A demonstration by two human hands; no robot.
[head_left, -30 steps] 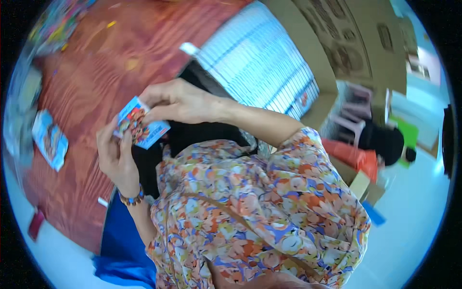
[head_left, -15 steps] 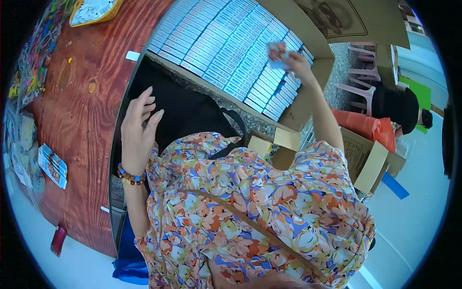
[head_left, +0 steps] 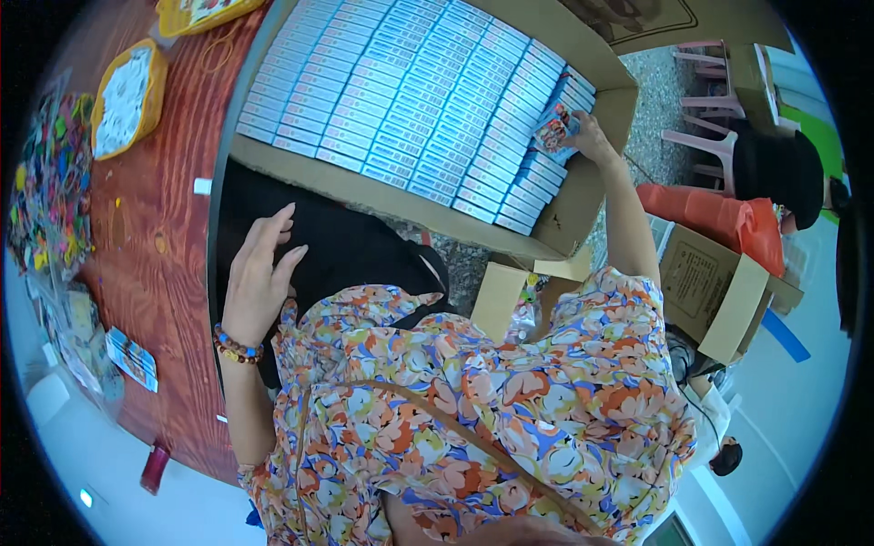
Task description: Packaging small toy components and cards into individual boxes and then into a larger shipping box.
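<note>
My right hand (head_left: 596,144) is at the right end of a big open carton (head_left: 382,193), its fingers closed on a small flat box (head_left: 553,129) with a colourful printed face. That box lies over a gap in the rows of thin white-and-blue boxes (head_left: 428,100) packed on edge in the carton. Bracelets circle the wrist of my left hand (head_left: 258,273), which hovers above my black-clad lap (head_left: 319,232) beside the table edge. Its fingers are apart and nothing is in them.
The red-brown wooden table (head_left: 173,264) on the left bears a yellow basket (head_left: 153,96) of white packets, a clear bag of colourful trinkets (head_left: 55,182) and a blue-white pack (head_left: 132,358). Right of me stand a brown carton (head_left: 696,282), an orange-red bag (head_left: 719,218) and pink stools (head_left: 706,146).
My right hand has brought the small box down from above the rows onto the gap at the carton's right end. My left hand stays open over my lap. The view has shifted.
</note>
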